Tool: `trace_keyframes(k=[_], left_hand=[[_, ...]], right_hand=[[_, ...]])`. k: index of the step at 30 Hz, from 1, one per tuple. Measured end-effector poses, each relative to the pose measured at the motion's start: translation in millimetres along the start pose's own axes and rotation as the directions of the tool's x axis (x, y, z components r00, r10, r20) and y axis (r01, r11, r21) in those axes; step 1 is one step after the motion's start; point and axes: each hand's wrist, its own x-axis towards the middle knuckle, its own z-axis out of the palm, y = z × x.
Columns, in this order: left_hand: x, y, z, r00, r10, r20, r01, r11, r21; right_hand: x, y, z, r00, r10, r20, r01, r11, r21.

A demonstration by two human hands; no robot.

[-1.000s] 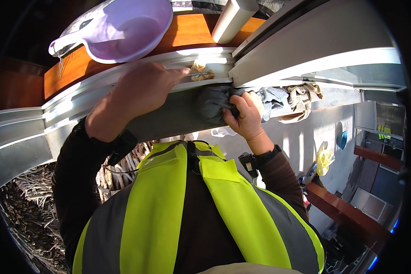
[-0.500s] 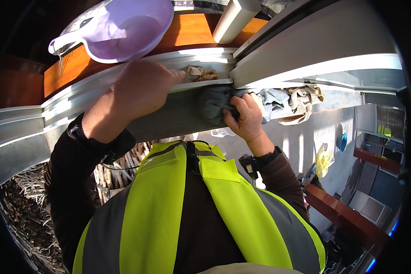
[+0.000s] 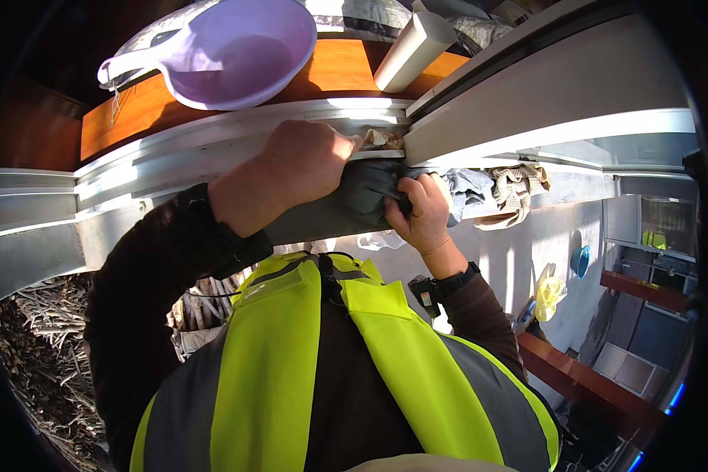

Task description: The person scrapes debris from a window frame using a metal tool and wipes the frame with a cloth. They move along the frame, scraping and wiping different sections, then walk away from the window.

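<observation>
My left hand [image 3: 307, 161] reaches over the white window track [image 3: 212, 126], index finger stretched out and the other fingers curled under. Its fingertip is against a small heap of pale and brown debris [image 3: 385, 140] lying in the track, near the window sash. Just below the sill edge, my right hand [image 3: 423, 206] is closed round a bunched dark grey cloth [image 3: 370, 189]. The palm side of the left hand is hidden from view.
A lilac plastic basin [image 3: 244, 55] and a white roll [image 3: 415, 51] stand on the orange wooden surface behind the track. The window sash [image 3: 558, 86] borders the right. A light grey rag [image 3: 470, 189] and a beige knitted cloth [image 3: 515, 193] hang over the sill. Firewood [image 3: 55, 315] lies below left.
My left hand has moved right along the track, its fingertip pushing the debris toward the sash. The right hand keeps its grip on the grey cloth. The whole view has shifted slightly.
</observation>
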Motion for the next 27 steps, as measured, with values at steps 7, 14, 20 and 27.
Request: trace_keyframes(k=[7, 14, 20, 27], left_hand=[[-28.0, 11.9, -6.5, 0.992, -0.125, -0.008, 0.124, 0.972, 0.197], [-22.8, 24.2, -4.1, 0.997, -0.048, -0.058, 0.057, 0.987, 0.152], [-22.1, 4.6, 13.4, 0.993, -0.047, -0.109, 0.06, 0.991, 0.117], [-76.5, -25.0, 0.8, 0.972, -0.234, -0.034, 0.236, 0.955, 0.177]], right_hand=[[0.0, 0.8, -0.5, 0.999, -0.045, 0.012, 0.044, 0.998, 0.05], [-2.5, 0.2, -0.5, 1.0, 0.0, 0.029, -0.002, 0.998, 0.068], [-3.8, -0.3, 1.1, 0.999, 0.016, 0.04, -0.018, 0.999, 0.05], [-2.8, 1.1, -0.2, 0.999, -0.019, 0.041, 0.019, 1.0, 0.007]])
